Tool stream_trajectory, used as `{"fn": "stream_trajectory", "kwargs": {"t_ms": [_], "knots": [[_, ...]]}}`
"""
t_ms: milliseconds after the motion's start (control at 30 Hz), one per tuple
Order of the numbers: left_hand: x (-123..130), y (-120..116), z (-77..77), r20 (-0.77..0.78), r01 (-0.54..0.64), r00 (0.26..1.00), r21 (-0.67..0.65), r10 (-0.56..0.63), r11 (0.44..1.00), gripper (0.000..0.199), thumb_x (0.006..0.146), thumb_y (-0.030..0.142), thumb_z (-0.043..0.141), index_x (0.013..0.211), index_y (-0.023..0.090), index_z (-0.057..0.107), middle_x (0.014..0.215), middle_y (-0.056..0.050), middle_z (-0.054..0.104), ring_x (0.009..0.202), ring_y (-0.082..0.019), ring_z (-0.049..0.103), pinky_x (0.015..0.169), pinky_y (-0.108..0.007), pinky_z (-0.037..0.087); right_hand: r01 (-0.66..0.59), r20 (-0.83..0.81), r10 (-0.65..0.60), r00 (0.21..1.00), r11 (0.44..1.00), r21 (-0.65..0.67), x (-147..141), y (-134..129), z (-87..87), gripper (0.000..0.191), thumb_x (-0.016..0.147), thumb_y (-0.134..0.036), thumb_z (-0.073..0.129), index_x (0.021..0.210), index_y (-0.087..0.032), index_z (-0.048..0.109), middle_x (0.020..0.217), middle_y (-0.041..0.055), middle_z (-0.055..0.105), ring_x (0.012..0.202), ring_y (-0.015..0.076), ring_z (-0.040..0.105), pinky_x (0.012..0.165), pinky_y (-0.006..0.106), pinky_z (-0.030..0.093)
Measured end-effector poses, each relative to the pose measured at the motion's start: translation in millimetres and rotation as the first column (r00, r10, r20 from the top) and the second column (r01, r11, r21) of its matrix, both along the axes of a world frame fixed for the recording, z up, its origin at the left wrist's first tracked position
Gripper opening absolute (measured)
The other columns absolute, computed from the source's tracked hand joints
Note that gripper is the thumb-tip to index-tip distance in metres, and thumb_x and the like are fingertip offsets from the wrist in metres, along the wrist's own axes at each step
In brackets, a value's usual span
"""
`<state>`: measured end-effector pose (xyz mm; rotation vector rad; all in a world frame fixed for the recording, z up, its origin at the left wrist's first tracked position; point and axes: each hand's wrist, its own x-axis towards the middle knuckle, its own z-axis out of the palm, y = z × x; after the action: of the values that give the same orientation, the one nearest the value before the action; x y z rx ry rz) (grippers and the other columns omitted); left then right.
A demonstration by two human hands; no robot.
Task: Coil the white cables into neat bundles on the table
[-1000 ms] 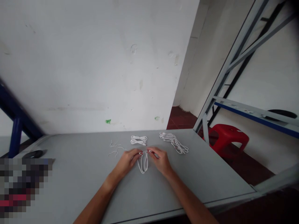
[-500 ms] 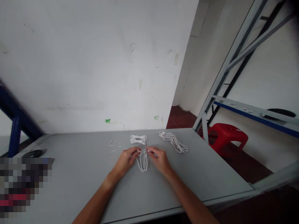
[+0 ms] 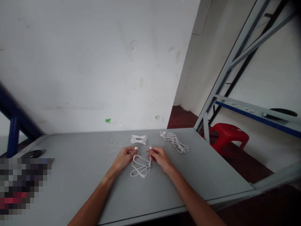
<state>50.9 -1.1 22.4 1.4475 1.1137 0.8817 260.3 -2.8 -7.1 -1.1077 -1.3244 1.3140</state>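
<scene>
We have both hands over the grey table point(image 3: 122, 196), near its middle, with the loosely looped white cable point(image 3: 149, 165) between them. Our left hand point(image 3: 133, 152) has thumb and forefinger pressed together on one white connector point(image 3: 136, 148), whose head sticks out past the fingertips. Our right hand point(image 3: 151, 151) pinches the other end in the same way, with its plug point(image 3: 150, 147) pointing up and away from us. The two ends are apart, and the cable's loops sag below the fingers on our side (whether they rest on the tabletop or hang just above it, we cannot tell). Just beyond our hands lies a neatly coiled white cable bundle point(image 3: 139, 139). Farther right we see a longer heap of white cables point(image 3: 174, 141), with hints of red among the strands. Thin white strands point(image 3: 112, 144) lie scattered near our left hand, on its far side. Past the table's right side stands a red stool point(image 3: 231, 128), and a pale wall point(image 3: 98, 62) rises behind the far edge
</scene>
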Motion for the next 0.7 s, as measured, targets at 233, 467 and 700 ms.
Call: {"fn": "stream_trajectory", "kwargs": {"t_ms": [233, 467, 700], "knots": [[3.1, -0.7, -5.5, 0.066, 0.067, 0.996, -0.016, -0.065, 0.998, 0.04, 0.079, 0.054, 0.063, 0.068, 0.015, 0.061, 0.051, 0.005, 0.05, 0.044, -0.008, 0.035, 0.046, -0.022, 0.024, -0.019, -0.025, 0.019, 1.0, 1.0, -0.021, -1.6, 0.0, -3.3, 0.038, 0.075, -0.051, 0.067, 0.08, -0.014, 0.069, 0.062, 0.0001, 0.064, 0.045, 0.008, 0.046, 0.043, 0.02, 0.032], [-3.2, 5.9, -14.9, 0.044, 0.029, 0.999, 0.057, -0.031, 0.998, 0.033, 0.08, 0.048, 0.064, 0.082, 0.015, 0.062, 0.055, 0.007, 0.047, 0.048, -0.008, 0.036, 0.047, -0.021, 0.024, -0.009, -0.157, 0.0, 0.988, 0.998, -0.058, 3.5, -2.1, 9.3, 0.036, 0.069, -0.049, 0.074, 0.067, -0.016, 0.06, 0.057, -0.0031, 0.061, 0.039, 0.005, 0.039, 0.038, 0.02, 0.027], [-18.9, 13.2, -9.1, -0.229, -0.198, 0.932, 0.321, 0.279, 0.926, 0.039, 0.087, 0.051, 0.049, 0.07, 0.018, 0.058, 0.058, 0.003, 0.05, 0.055, -0.013, 0.045, 0.055, -0.024, 0.032, 0.141, -0.14, -0.152, 0.978, 0.986, -0.084, 13.7, 0.2, 13.8, 0.041, 0.07, -0.058, 0.069, 0.074, -0.021, 0.052, 0.048, -0.0079, 0.053, 0.035, 0.006, 0.032, 0.035, 0.021, 0.018]]}}
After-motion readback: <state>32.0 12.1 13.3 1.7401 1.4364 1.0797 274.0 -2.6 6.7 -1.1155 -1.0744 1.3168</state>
